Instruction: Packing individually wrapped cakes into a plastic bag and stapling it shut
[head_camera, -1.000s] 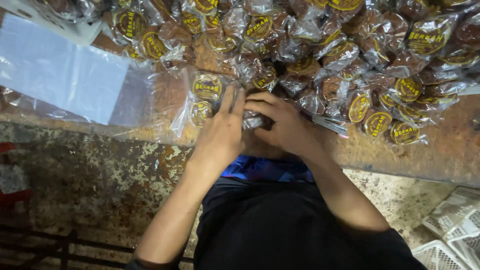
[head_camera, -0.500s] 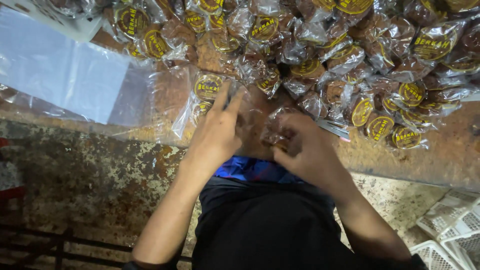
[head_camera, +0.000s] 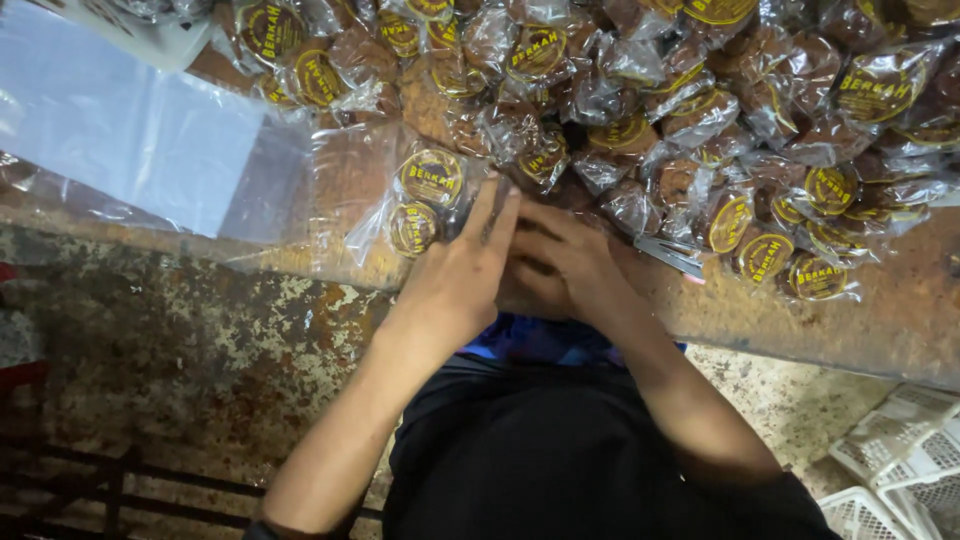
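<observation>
A heap of small wrapped brown cakes (head_camera: 700, 110) with round yellow labels covers the worn brown table (head_camera: 850, 320). My left hand (head_camera: 455, 275) lies with fingers stretched against a larger clear bag (head_camera: 415, 200) that holds two labelled cakes near the table's front edge. My right hand (head_camera: 565, 265) is curled tight against the left palm, just right of that bag. Whatever sits inside its fingers is hidden.
A stack of flat clear plastic bags (head_camera: 140, 140) lies on the table at the left. A thin silvery strip (head_camera: 670, 255) rests beside my right hand. White plastic crates (head_camera: 900, 460) stand on the floor at the lower right, and dark metal bars (head_camera: 90, 485) at the lower left.
My right hand reached right toward the heap half a second ago and has come back against my left hand. The left hand stayed at the clear bag.
</observation>
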